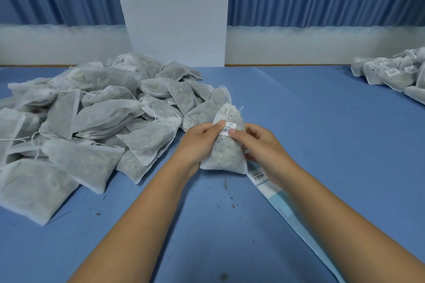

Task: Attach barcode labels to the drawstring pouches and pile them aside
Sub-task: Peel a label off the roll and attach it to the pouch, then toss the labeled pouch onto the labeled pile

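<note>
A white mesh drawstring pouch (pixel 226 151) filled with dried matter stands upright on the blue table (pixel 310 110), held from both sides. My left hand (pixel 201 139) grips its left side, thumb by the top. My right hand (pixel 261 145) grips the right side, thumb pressing a small barcode label (pixel 226 130) onto the pouch's upper front. A strip of label backing (pixel 273 188) with one barcode label on it runs from under my right hand toward the lower right.
A large heap of unlabelled pouches (pixel 92 117) covers the left of the table. A pile of labelled pouches (pixel 395 73) lies at the far right. A white pillar (pixel 174 11) and blue curtains stand behind. Small crumbs dot the table near me.
</note>
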{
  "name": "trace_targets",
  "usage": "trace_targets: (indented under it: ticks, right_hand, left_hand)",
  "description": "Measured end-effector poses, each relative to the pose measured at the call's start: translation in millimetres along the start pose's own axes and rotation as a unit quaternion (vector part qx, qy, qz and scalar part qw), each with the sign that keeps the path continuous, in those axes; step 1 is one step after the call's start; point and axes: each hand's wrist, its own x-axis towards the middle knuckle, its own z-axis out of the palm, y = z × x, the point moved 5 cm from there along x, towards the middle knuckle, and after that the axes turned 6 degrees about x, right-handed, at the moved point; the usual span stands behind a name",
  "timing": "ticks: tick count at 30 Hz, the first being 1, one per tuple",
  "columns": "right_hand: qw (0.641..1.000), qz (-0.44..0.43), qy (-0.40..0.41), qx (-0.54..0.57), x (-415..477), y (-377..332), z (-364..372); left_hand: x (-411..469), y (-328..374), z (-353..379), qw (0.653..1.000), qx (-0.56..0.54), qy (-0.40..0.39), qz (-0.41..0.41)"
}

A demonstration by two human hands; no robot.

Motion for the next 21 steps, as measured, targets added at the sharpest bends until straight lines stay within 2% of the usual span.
trace_targets:
  ticks: [5, 9, 13, 15, 16, 18, 19, 21]
  right_hand:
    - [0.999, -0.024, 0.017, -0.036, -3, -5, 0]
    - [0.991, -0.036, -0.085, -0.101, -8, -8, 7]
    - [0.99, -0.035, -0.117, -0.067, -7, -9, 5]
    - [0.993, -0.014, -0.107, -0.05, -6, -9, 2]
    - [0.996, -0.021, -0.081, -0.022, -4, -10, 0]
    - [0.99, -0.082, 0.013, 0.114, -2, -19, -12]
    - [0.971, -0.109, 0.047, 0.207, 0, -23, -18]
    - [0.934, -0.118, 0.048, 0.335, 2, -23, -26]
  left_hand:
    - [-2, 2, 0, 0.999, -0.006, 0.039, -0.002]
    - [2, -2, -14, 0.99, -0.02, 0.138, -0.03]
    - [7, -4, -26, 0.985, 0.047, 0.155, -0.056]
    - [6, -1, -38, 0.976, 0.112, 0.184, -0.017]
    - [5, 1, -44, 0.967, 0.152, 0.206, 0.019]
    - [1, 6, -51, 0.936, 0.239, 0.243, 0.084]
    - [-1, 9, -52, 0.918, 0.282, 0.258, 0.109]
    - [-6, 17, -52, 0.879, 0.356, 0.278, 0.151]
